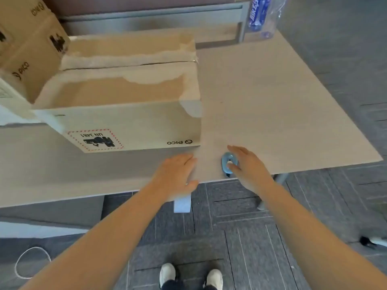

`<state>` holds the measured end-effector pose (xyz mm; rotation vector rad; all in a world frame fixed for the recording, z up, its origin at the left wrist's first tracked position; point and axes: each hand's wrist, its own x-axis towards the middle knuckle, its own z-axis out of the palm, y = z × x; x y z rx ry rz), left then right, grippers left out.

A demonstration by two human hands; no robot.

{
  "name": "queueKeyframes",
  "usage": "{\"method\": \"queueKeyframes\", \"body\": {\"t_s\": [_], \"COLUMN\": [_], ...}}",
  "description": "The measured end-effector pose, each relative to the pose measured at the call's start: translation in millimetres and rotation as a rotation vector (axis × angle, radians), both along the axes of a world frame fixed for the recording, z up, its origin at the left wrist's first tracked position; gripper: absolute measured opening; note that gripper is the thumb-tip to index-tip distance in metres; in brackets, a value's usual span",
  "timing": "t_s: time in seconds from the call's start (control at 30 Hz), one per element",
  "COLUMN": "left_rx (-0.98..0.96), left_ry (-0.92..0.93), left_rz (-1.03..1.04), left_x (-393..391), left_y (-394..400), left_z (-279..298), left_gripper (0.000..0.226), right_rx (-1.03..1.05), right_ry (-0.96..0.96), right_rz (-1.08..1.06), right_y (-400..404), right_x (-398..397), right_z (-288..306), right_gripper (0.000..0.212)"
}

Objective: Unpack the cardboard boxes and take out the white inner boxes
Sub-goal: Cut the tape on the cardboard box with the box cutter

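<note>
We see the cardboard box [125, 97] lying on the counter [272, 101], just beyond our left hand [176, 174] and up to the left of our right hand [247, 166]; its top flaps lie flat with the tape torn ragged along a centre seam that shows a dark slit, and no white inner box is visible yet. More cardboard boxes [27, 45] are stacked further left. Our left hand rests flat near the counter's front edge, its fingers [188, 159] straight and open, holding nothing. Our right hand hovers over or touches a small blue cutter [228, 164]; its fingers are spread and not yet curled round it. We judge the step in hand is opening this box: next we likely take up the cutter or lift the flaps directly. The cutter sits close to the counter's front edge, so a careless nudge could drop it. Right of our fingers the counter offers broad open room; a plastic-wrapped pack [263, 15] sits far beyond.
</note>
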<state>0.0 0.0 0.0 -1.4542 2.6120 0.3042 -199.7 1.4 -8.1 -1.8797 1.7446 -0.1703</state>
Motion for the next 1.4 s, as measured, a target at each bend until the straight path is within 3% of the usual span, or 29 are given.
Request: {"method": "queueKeyframes", "body": {"t_s": [0.07, 0.13, 0.4, 0.57, 0.73, 0.9, 1.0, 1.2, 1.4], "left_rx": [0.124, 0.096, 0.080, 0.017, -0.047, -0.160, -0.210, -0.215, -0.159], "left_ry": [-0.055, -0.038, -0.031, -0.008, 0.043, 0.087, 0.116, 0.141, 0.082], "left_rz": [0.047, 0.040, 0.023, 0.006, 0.007, 0.022, 0.034, 0.044, 0.013], "left_x": [1, 6, 13, 6, -8, -8, -4, 13, 28], "left_y": [-3, -5, -6, -6, -8, -24, -40, -93, -157], "left_z": [0, -3, 12, 49, 93, 131, 147, 157, 148], "left_gripper": [0.063, 0.063, 0.065, 0.065, 0.085, 0.065, 0.056, 0.055, 0.062], "right_rx": [-0.015, 0.010, 0.048, -0.089, -0.212, -0.276, -0.273, -0.269, -0.232], "right_ry": [0.021, -0.003, -0.385, -0.526, -0.621, -0.704, -0.732, -0.775, -0.820], "right_rz": [-0.013, -0.058, -0.342, -0.447, -0.504, -0.452, -0.475, -0.480, -0.553], "right_y": [-4, -5, -5, -7, -18, -33, -47, -90, -135], "right_x": [2, 5, 6, 4, 3, 6, 13, 33, 54], "right_z": [-3, -6, 7, 42, 91, 125, 135, 140, 130], "right_gripper": [0.050, 0.052, 0.032, 0.038, 0.032, 0.017, 0.025, 0.025, 0.012]}}
